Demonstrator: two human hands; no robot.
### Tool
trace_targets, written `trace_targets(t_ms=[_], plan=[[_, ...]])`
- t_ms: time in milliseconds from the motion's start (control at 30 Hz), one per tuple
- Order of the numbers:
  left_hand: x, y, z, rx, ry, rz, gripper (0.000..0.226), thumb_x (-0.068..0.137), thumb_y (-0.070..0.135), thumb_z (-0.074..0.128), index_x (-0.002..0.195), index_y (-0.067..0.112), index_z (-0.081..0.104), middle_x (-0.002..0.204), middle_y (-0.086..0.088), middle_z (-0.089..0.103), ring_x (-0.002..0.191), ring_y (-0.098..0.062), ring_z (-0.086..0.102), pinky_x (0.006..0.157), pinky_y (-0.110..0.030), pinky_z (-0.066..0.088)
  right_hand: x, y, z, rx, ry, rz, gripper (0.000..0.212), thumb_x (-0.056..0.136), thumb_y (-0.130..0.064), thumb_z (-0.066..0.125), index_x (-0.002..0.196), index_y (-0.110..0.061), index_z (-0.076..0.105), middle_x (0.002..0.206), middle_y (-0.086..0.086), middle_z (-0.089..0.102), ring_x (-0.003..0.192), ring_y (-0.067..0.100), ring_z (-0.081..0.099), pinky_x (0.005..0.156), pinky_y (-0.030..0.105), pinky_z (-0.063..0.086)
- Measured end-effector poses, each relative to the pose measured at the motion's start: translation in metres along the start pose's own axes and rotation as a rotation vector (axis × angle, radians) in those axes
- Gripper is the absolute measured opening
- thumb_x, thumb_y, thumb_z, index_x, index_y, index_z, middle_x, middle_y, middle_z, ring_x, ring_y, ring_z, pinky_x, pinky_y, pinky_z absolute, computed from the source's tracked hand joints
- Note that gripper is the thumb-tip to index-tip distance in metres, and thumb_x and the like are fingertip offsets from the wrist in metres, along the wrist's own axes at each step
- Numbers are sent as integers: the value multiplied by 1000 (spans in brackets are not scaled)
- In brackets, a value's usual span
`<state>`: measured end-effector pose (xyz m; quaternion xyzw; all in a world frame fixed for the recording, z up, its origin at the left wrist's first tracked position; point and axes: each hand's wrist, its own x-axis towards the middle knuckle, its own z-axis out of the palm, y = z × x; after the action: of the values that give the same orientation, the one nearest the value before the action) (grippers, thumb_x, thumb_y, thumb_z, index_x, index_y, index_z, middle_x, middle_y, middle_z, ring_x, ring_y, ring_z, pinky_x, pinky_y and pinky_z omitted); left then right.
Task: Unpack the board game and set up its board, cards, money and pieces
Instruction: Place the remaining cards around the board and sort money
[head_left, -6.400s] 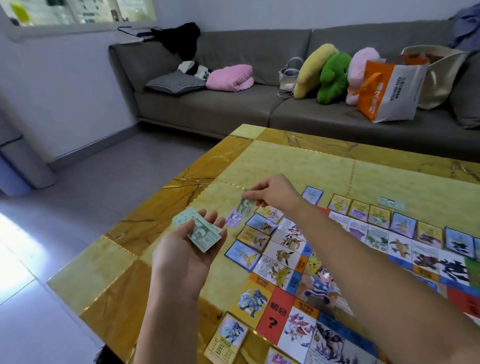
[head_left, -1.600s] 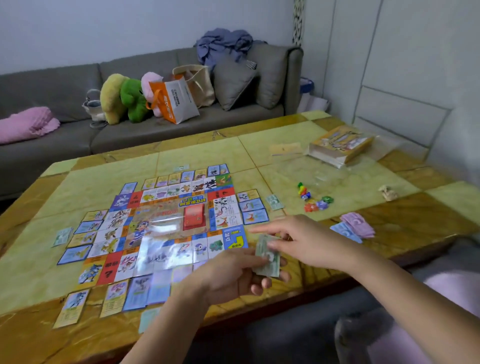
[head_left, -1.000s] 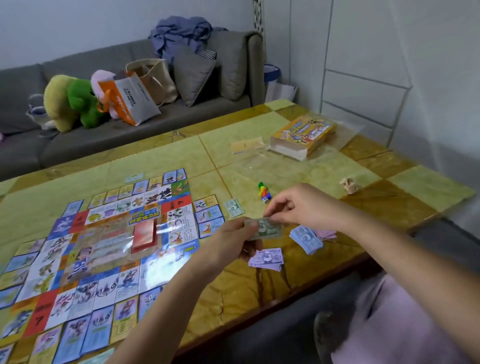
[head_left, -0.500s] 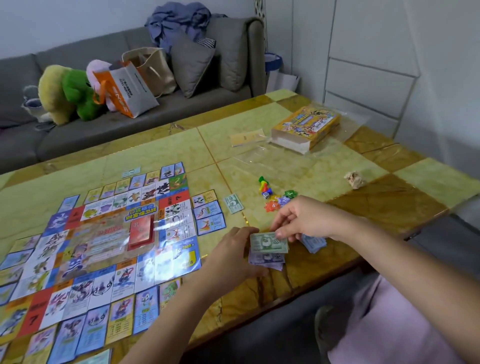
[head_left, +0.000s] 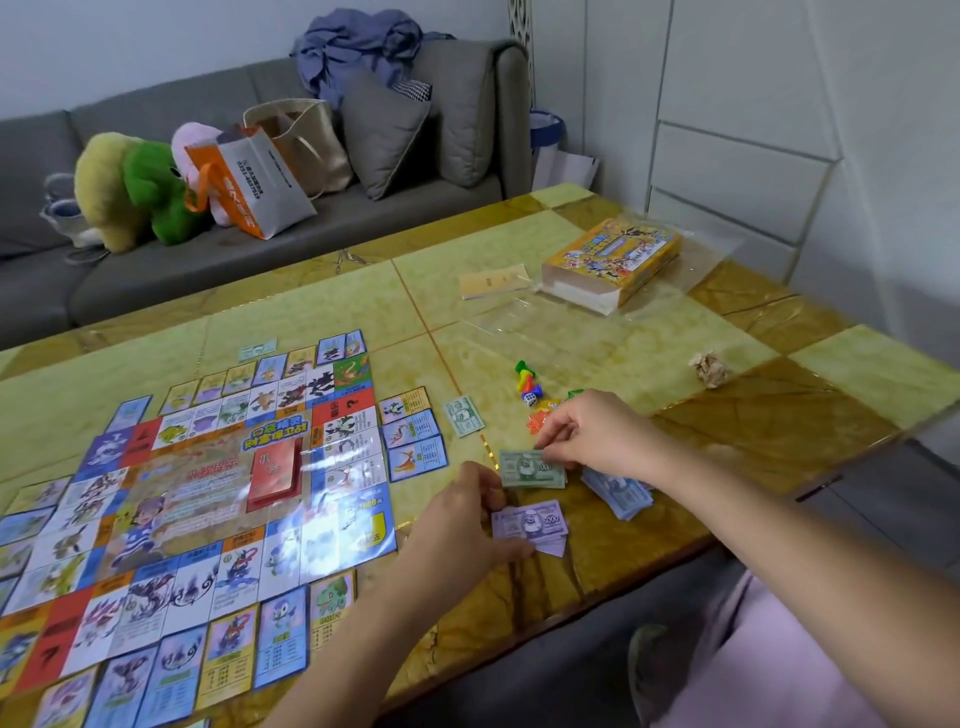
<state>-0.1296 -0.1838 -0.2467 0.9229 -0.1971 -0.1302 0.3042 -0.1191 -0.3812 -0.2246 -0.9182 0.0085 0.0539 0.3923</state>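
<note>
The game board (head_left: 208, 493) lies flat on the left of the table, ringed by property cards (head_left: 410, 431), with a red card deck (head_left: 275, 467) at its centre. My right hand (head_left: 597, 436) pinches the upper right corner of a green banknote stack (head_left: 530, 467), which lies low over the table edge. My left hand (head_left: 462, 525) rests loosely curled at that stack's left end, thumb beside a purple banknote stack (head_left: 530, 525). A blue banknote stack (head_left: 618, 491) sits under my right wrist. Coloured pawns and a die (head_left: 527, 384) lie beyond my right hand.
A single green note (head_left: 464, 415) lies right of the cards. The yellow game box (head_left: 613, 260), clear wrapping (head_left: 545, 322), a leaflet (head_left: 493, 280) and a crumpled scrap (head_left: 709, 369) occupy the far right. A grey sofa (head_left: 363, 218) with plush toys and bags stands behind.
The green stack has come down from between both hands to the table, between the purple and blue stacks. My left hand has slid off it toward the purple notes.
</note>
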Motion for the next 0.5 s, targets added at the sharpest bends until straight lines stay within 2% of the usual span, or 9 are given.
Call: trace_targets(t_ms=[67, 133, 267, 400, 500], plan=[[-3, -1, 2, 40, 10, 35, 40, 73, 37, 79, 98, 33, 49, 94, 17, 54, 80, 4, 50, 62, -12, 41, 1, -1, 6, -88, 17, -51, 7, 81, -13, 73, 88, -13, 76, 72, -9, 66, 59, -9, 54, 55, 0, 39], [-5, 0, 3, 73, 4, 71, 33, 76, 38, 76, 100, 35, 54, 97, 17, 52, 80, 4, 48, 62, -9, 39, 1, -1, 9, -149, 38, -90, 6, 81, -13, 72, 86, -12, 76, 78, -2, 70, 60, -8, 53, 57, -1, 37], [-7, 3, 4, 107, -53, 134, 35, 82, 35, 70, 115, 35, 58, 102, 12, 47, 85, 0, 49, 64, -5, 38, 0, -1, 8, -224, 71, -134, 11, 82, -20, 73, 92, -16, 73, 84, -13, 54, 66, -6, 48, 57, 5, 35], [-8, 4, 3, 118, -76, 167, 34, 83, 32, 67, 116, 34, 58, 103, 7, 48, 90, -9, 53, 73, -18, 46, -17, 2, -7, -260, 121, -161, 11, 86, -22, 69, 96, -18, 71, 87, -17, 53, 67, -9, 48, 61, 3, 36], [-7, 5, 7, 152, -49, 175, 35, 81, 33, 67, 115, 33, 58, 101, 5, 50, 89, -14, 55, 74, -25, 48, -39, 8, -15, -377, 101, -144, 16, 89, -23, 64, 103, -20, 70, 91, -18, 54, 68, -6, 48, 61, 5, 35]])
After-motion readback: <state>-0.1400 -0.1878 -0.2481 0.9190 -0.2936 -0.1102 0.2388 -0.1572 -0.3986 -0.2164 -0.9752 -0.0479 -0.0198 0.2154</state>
